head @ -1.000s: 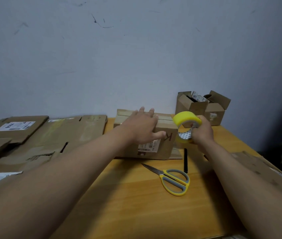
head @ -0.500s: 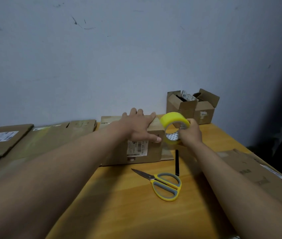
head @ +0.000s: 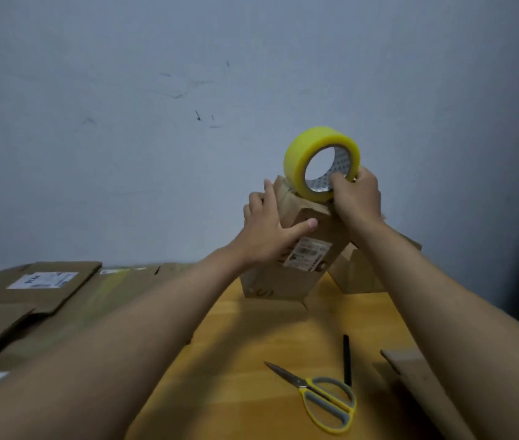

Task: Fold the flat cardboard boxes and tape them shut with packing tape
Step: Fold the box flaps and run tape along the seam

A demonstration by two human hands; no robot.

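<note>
Arms reach forward over a wooden table [head: 252,360]. The left hand [head: 267,230] lies with straight, spread fingers against the left side of a cardboard box [head: 302,258], which stands tilted on the table's far end. The right hand [head: 355,198] grips a yellow roll of packing tape [head: 318,160], fingers hooked through its core, holding it upright against the box's top edge. Scissors [head: 321,398] and a black pen [head: 346,360] lie nearer. Flat cardboard sheets [head: 45,287] lie stacked at left.

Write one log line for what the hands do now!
left hand: presses box | right hand: holds tape on box top | scissors: idle
</note>
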